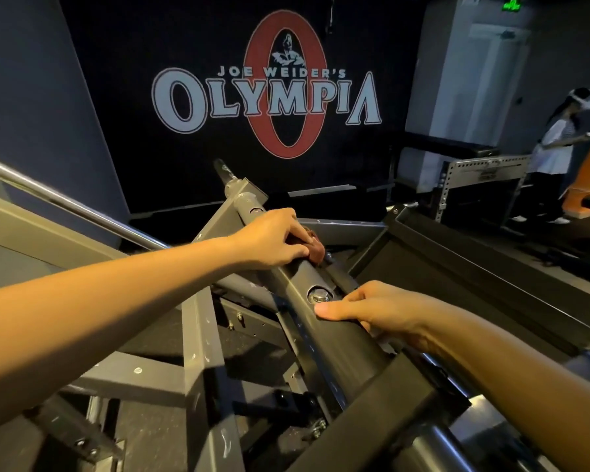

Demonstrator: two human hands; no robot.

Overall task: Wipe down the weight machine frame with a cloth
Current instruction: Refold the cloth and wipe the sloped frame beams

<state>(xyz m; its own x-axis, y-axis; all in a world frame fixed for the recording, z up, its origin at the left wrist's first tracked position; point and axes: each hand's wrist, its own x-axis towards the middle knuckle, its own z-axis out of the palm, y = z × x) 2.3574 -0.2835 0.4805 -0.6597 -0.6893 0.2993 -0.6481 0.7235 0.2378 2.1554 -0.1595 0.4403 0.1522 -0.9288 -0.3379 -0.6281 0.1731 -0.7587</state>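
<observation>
Far left we see a chrome bar (65,202) running diagonally down toward the middle, above grey angle-iron frame members (198,338). Left hand (273,238) sits on top of the grey frame tube (307,281), fingers curled down over a brown cloth (315,247) and pressing it onto the tube; only a small bunch of cloth shows past the fingertips. The tube runs from upper centre down to lower right, with a bolt in a round recess (317,296) between the two hands. Right hand (382,310) grips the same tube lower down, thumb (334,310) flat across the top, fingers wrapped over the far side. Behind: dark wall with the Olympia logo (269,93). A black tray-like panel (474,264) sits right of the tube. Far right a perforated rack (484,172) and a person (559,144) standing by it, well apart from us.
</observation>
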